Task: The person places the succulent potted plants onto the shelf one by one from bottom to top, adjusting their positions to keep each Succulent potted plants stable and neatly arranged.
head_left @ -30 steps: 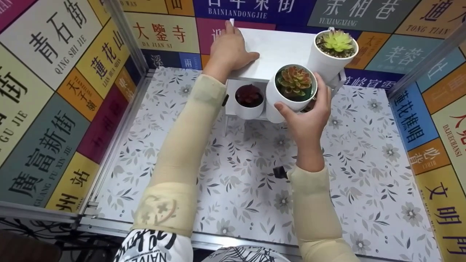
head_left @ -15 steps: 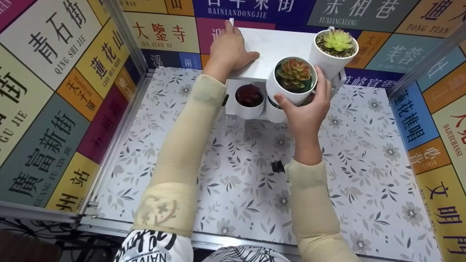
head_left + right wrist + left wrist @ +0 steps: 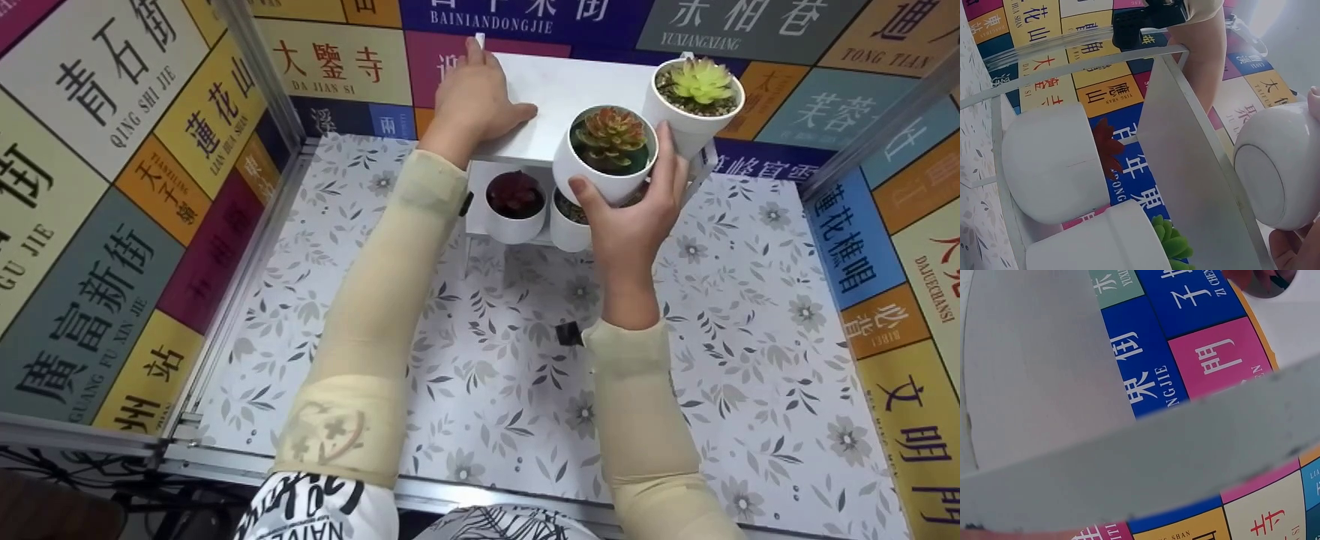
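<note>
My right hand (image 3: 637, 214) grips a white round pot holding a red-green succulent (image 3: 611, 139), thumb in front and fingers round its right side. In the right wrist view, the base of that white pot (image 3: 1264, 183) shows just off the front edge of the shelf's top board (image 3: 1196, 163). My left hand (image 3: 478, 97) rests on the left end of the white two-tier shelf (image 3: 574, 90), fingers stretched toward the back post and thumb spread on the board. At the shelf's right end stands a tapered white pot with a bright green succulent (image 3: 697, 90).
On the lower tier sit a white pot with a dark red succulent (image 3: 517, 217) and another white pot (image 3: 571, 232), partly covered by the held one. Sign-covered panels (image 3: 337, 67) enclose the leaf-patterned table (image 3: 517, 390) at the back and sides.
My right hand has raised the potted succulent and moved it back toward the top board, uncovering more of the lower pot. My left hand stays on the shelf.
</note>
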Tool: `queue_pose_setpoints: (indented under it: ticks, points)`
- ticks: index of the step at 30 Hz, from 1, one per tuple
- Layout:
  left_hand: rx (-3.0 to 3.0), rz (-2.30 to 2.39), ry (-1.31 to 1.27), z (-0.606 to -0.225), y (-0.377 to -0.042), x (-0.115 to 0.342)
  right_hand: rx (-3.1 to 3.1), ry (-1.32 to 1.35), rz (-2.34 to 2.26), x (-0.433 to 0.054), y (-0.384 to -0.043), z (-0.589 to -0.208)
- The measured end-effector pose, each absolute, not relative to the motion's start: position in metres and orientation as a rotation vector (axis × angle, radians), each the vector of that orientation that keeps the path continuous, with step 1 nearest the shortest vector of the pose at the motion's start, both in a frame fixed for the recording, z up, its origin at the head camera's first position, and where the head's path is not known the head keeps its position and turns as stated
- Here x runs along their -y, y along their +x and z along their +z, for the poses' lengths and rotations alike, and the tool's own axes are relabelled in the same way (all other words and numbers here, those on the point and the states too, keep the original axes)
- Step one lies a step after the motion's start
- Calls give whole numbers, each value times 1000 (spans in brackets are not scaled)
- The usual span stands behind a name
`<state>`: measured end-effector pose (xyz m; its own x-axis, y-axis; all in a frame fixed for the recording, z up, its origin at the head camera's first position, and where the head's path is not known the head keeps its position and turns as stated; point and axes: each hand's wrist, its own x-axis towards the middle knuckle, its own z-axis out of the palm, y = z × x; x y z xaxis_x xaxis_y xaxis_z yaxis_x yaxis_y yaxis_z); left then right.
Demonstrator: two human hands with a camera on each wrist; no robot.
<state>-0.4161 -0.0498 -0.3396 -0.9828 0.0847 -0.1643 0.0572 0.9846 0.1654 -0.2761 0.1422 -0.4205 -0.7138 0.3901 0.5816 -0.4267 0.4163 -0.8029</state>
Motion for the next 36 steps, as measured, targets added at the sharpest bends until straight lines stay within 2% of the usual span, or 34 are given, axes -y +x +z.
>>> queue_pose_setpoints:
  ticks: [36]
  points:
    - [-2981, 273, 94, -341, -414, 49, 1968, -46, 1251, -123, -281, -418]
